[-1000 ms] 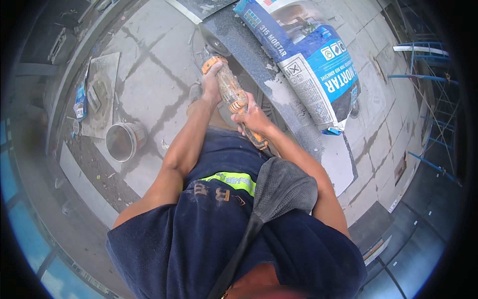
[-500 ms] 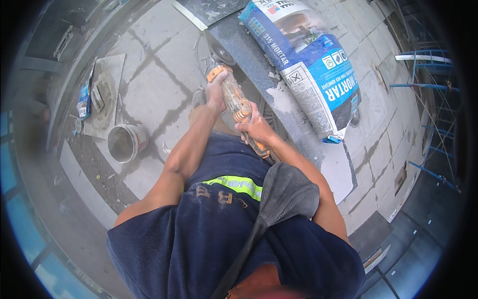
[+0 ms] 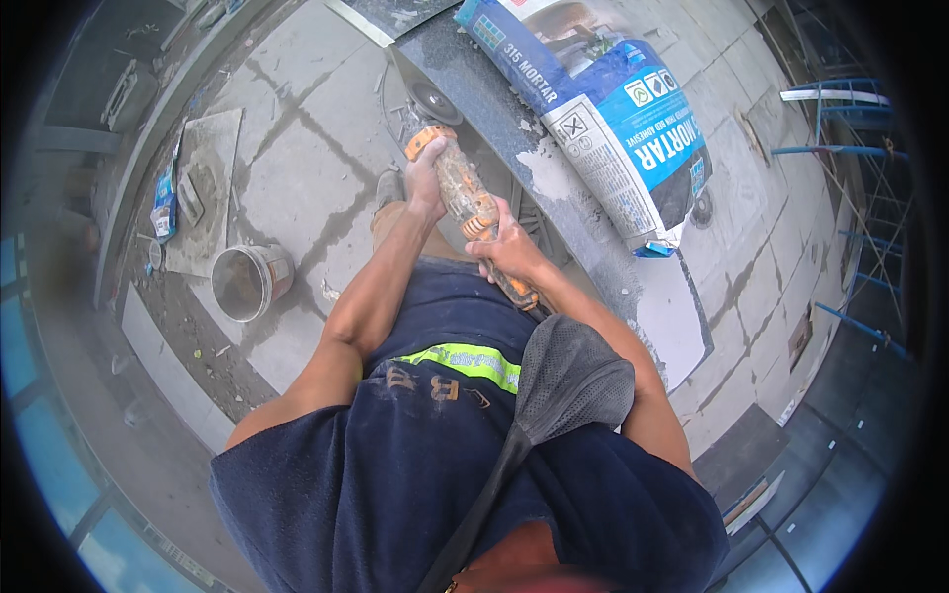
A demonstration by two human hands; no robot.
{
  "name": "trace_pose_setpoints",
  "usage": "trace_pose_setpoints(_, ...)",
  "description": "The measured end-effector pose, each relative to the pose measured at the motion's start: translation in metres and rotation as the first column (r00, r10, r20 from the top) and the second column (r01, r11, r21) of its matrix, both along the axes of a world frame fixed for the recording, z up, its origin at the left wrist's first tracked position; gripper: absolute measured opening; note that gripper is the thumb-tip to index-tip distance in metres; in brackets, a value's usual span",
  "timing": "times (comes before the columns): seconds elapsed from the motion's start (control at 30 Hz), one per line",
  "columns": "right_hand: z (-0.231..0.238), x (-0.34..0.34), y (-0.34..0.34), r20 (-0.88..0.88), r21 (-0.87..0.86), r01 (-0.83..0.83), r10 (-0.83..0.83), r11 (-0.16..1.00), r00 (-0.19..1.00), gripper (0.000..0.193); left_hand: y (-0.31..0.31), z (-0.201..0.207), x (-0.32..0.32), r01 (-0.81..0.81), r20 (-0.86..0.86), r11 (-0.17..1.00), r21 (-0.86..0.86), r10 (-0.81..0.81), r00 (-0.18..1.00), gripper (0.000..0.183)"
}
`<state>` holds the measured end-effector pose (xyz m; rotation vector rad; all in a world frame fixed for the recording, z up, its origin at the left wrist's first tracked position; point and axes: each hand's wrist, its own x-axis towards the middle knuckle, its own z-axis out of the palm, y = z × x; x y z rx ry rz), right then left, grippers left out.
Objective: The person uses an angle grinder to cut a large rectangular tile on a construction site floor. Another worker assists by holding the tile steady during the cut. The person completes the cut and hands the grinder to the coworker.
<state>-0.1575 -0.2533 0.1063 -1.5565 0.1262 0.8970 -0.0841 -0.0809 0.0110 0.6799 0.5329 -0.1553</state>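
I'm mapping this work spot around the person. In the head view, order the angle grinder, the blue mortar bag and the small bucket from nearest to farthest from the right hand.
1. Angle grinder: gripped by the right hand, just ahead of it.
2. Blue mortar bag: ahead and to the right, lying on the dark slab.
3. Small bucket: far to the left, on the paved floor.

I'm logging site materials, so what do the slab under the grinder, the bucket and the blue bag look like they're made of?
The slab looks like dark polished stone, speckled grey with a slight sheen. The bucket seems to be metal or plastic, too caked with grey residue to tell. The blue bag looks like glossy printed paper or plastic sacking, creased and torn at one corner.
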Motion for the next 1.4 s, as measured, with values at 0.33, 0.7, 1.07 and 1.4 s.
trace_pose_setpoints(0.33,-0.003,-0.007,-0.006,0.005,0.003,-0.003,0.003,1.000,1.000,0.089,-0.005,-0.005,-0.007,0.020,-0.032,0.998,0.063,-0.018,0.999,0.044)
trace_pose_setpoints(0.7,0.002,0.055,0.067,0.048,-0.081,-0.235,0.239,0.969,0.970,0.096,0.076,-0.008,0.015,-0.229,-0.003,0.968,-0.101,0.230,0.973,0.036)
trace_pose_setpoints(1.07,0.039,0.131,0.198,-0.076,-0.014,-0.359,0.357,0.933,0.931,0.095,0.219,0.034,0.055,-0.294,0.006,0.918,-0.267,0.307,0.952,0.068)
trace_pose_setpoints(1.4,0.052,0.159,0.222,-0.046,0.001,-0.284,0.283,0.959,0.958,0.098,0.242,0.062,0.102,-0.253,0.016,0.951,-0.178,0.260,0.966,0.070)
